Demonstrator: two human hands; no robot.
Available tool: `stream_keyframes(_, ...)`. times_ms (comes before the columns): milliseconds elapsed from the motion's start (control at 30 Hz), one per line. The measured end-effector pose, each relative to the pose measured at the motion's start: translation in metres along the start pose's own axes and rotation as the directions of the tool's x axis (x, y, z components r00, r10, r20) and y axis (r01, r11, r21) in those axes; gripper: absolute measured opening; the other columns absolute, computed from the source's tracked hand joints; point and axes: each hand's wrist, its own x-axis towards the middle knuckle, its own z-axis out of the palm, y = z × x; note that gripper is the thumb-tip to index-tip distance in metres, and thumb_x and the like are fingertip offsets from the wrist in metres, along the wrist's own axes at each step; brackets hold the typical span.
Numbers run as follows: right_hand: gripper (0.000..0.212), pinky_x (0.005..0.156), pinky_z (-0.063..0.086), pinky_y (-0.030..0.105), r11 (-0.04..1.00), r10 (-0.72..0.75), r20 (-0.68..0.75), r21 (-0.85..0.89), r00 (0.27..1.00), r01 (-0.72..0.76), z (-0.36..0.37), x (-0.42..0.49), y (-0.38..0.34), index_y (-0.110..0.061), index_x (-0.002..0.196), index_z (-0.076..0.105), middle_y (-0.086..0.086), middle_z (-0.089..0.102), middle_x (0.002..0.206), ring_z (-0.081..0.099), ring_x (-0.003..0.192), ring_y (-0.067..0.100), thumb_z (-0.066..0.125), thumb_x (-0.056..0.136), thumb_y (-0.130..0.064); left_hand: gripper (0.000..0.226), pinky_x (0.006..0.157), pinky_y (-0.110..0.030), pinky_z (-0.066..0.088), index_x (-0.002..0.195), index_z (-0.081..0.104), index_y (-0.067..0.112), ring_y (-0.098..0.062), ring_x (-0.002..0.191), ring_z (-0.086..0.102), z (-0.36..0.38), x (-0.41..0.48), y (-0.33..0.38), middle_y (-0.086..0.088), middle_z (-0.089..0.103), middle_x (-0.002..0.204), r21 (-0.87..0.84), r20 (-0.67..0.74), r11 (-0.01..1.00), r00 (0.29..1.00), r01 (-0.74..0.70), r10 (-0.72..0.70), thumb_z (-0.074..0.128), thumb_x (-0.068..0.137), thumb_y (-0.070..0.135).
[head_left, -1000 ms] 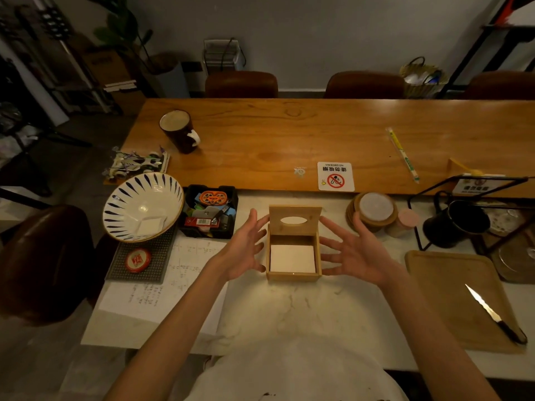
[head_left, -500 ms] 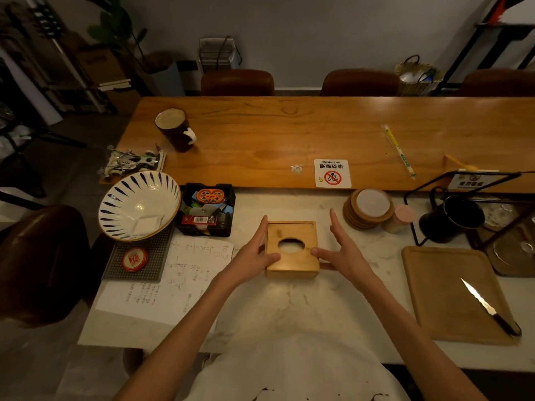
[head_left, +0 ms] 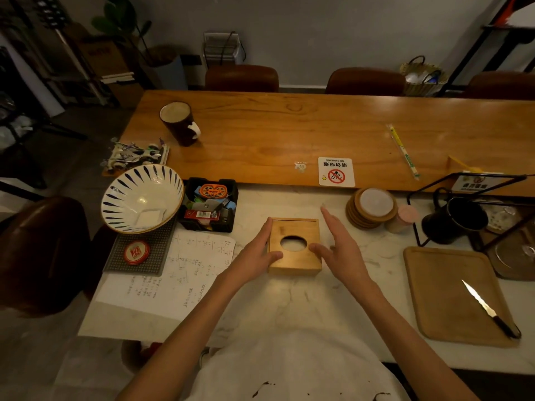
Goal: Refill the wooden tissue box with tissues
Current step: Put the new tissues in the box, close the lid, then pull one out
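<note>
Head view, read near to far. Nearest on the marble counter (head_left: 289,302): a handwritten sheet (head_left: 173,279) at left, a wooden cutting board (head_left: 451,296) at right with a knife (head_left: 489,309) lying on it. Centre: the wooden tissue box (head_left: 295,264) sat flat on the counter, lid shut, white tissue (head_left: 293,243) showing in the oval slot. Left hand (head_left: 254,257) lay against the box's left side, fingers straight, thumb resting on the lid. Right hand (head_left: 343,253) was spread, fingers straight beside the box's right side, thumb tip on the lid; I could not tell whether the fingers touched the wall. Behind: striped bowl (head_left: 142,198), black tray of oddments (head_left: 210,204), coaster stack (head_left: 372,208). Farthest I noted a no-smoking sign (head_left: 336,172) and a dark mug (head_left: 179,124) on the long wooden table (head_left: 260,134).
</note>
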Motion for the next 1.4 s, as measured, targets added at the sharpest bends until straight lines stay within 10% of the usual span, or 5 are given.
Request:
stream_keyframes(133, 0.019, 0.066, 0.044, 0.033, 0.813, -0.293, -0.054, -0.539, 0.954, 0.219, 0.021, 0.006, -0.035, -0.027, 0.1, 0.076, 0.001, 0.063, 0.091, 0.057, 0.089, 0.023, 0.069, 0.084, -0.035, 0.084, 0.113, -0.041, 0.035, 0.152, -0.007, 0.037, -0.019, 0.14, 0.036, 0.005, -0.002, -0.001, 0.003, 0.025, 0.159, -0.002, -0.007, 1.0, 1.0, 0.0, 0.0, 0.055, 0.096, 0.025)
stream_keyframes(267, 0.016, 0.056, 0.043, 0.03, 0.644, -0.146, 0.108, -0.744, 0.983, 0.177, 0.045, 0.017, -0.058, -0.021, 0.056, 0.073, 0.001, 0.064, 0.061, 0.06, 0.067, 0.023, 0.087, 0.056, -0.029, 0.082, 0.108, -0.045, 0.04, 0.15, -0.007, 0.043, -0.021, 0.132, 0.047, 0.009, -0.004, -0.002, 0.003, 0.035, 0.155, 0.001, -0.02, 1.0, 1.0, 0.011, -0.011, 0.053, 0.096, 0.029)
stream_keyframes(467, 0.025, 0.082, 0.041, 0.032, 0.543, -0.069, 0.179, -0.818, 0.981, 0.187, 0.048, 0.025, -0.063, -0.021, 0.101, 0.071, 0.002, 0.069, 0.105, 0.058, 0.105, 0.024, 0.049, 0.096, -0.031, 0.079, 0.111, -0.046, 0.038, 0.149, -0.006, 0.045, -0.021, 0.136, 0.043, 0.012, -0.009, -0.003, 0.005, 0.031, 0.157, -0.026, -0.034, 1.0, 0.999, -0.004, 0.003, 0.051, 0.097, 0.031)
stream_keyframes(1167, 0.019, 0.074, 0.041, 0.033, 0.729, -0.088, 0.089, -0.673, 0.992, 0.126, 0.035, 0.022, -0.05, -0.021, 0.096, 0.073, 0.001, 0.069, 0.1, 0.058, 0.1, 0.024, 0.055, 0.092, -0.021, 0.076, 0.102, -0.046, 0.046, 0.149, 0.005, 0.049, -0.021, 0.118, 0.058, 0.015, 0.0, -0.017, 0.002, 0.051, 0.142, -0.045, -0.109, 0.999, 0.994, -0.02, 0.015, 0.056, 0.095, 0.031)
stream_keyframes(1400, 0.011, 0.064, 0.036, 0.027, 0.862, -0.176, 0.043, -0.476, 0.983, 0.175, 0.016, 0.005, -0.032, -0.023, 0.097, 0.07, -0.002, 0.062, 0.1, 0.053, 0.095, 0.02, 0.063, 0.089, -0.026, 0.055, 0.119, -0.041, 0.022, 0.14, 0.043, 0.04, -0.018, 0.15, 0.009, 0.014, 0.008, -0.02, -0.001, 0.003, 0.163, -0.021, -0.145, 0.993, 0.983, -0.117, 0.112, 0.061, 0.092, 0.02)
